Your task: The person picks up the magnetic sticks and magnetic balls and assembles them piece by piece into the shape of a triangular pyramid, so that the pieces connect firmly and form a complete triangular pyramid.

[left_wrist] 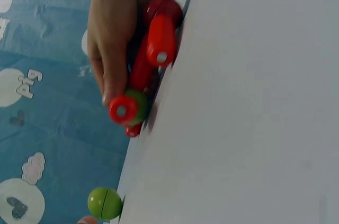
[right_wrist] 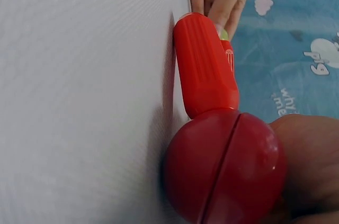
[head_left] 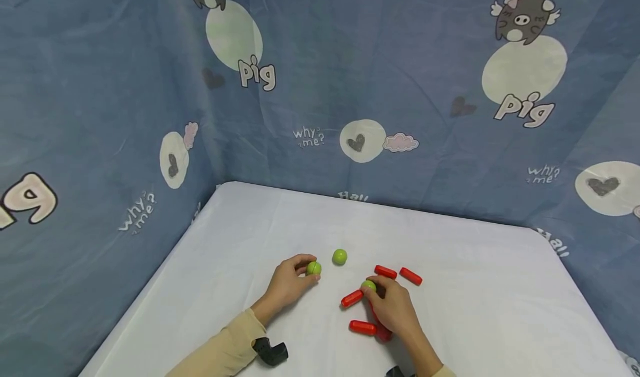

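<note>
My left hand (head_left: 289, 281) pinches a green ball (head_left: 314, 268) between thumb and fingers, low over the white table. To its right, a second green ball (head_left: 339, 256) lies free. My right hand (head_left: 393, 306) holds a third green ball (head_left: 368, 285) at its fingertips, close by the end of a red rod (head_left: 352, 298). Another red rod (head_left: 362, 327) lies nearer me, its end toward a dark red ball (right_wrist: 225, 168). That ball sits beneath my right hand, which partly covers it in the head view. A further red piece is mostly hidden under the same hand.
Beyond my right hand lie two more red rods, one (head_left: 385, 271) near the fingers and one (head_left: 410, 276) farther right. A white cloth covers the table (head_left: 500, 288). Blue printed curtains (head_left: 300, 99) hang along its back and left. Black camera mounts (head_left: 270, 352) sit at my wrists.
</note>
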The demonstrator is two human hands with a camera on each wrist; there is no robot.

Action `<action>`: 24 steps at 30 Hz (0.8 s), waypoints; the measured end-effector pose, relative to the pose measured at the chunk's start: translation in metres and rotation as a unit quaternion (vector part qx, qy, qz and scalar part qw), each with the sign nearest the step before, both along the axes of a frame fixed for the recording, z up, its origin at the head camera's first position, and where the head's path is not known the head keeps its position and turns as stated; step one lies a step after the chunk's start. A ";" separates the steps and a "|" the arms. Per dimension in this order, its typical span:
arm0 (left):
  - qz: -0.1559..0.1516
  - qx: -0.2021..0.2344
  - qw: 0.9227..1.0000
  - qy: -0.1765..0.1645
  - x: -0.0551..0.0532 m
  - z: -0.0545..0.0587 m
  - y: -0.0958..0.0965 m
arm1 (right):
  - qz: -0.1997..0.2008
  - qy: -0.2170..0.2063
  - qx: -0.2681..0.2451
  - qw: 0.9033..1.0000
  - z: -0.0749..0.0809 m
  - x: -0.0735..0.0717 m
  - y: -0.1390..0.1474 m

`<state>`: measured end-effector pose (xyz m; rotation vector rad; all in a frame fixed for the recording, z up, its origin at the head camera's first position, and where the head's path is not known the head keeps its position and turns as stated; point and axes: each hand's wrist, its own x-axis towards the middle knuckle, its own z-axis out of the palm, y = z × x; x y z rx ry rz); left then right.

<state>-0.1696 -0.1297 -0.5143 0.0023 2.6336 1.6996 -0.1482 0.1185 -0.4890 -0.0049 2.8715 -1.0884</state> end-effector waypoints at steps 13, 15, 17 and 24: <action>-0.038 0.007 0.999 -0.009 0.027 0.002 0.005 | 0.003 0.006 -0.008 1.000 0.001 0.001 -0.001; -0.043 0.008 0.999 -0.009 0.029 0.002 0.005 | 0.003 0.003 -0.009 1.000 0.001 0.001 -0.001; -0.053 0.009 0.998 -0.009 0.030 0.001 0.006 | 0.000 0.000 -0.010 1.000 0.000 0.001 -0.001; -0.082 0.005 0.997 -0.008 0.035 -0.001 0.009 | -0.006 -0.003 -0.009 1.000 -0.001 0.000 -0.001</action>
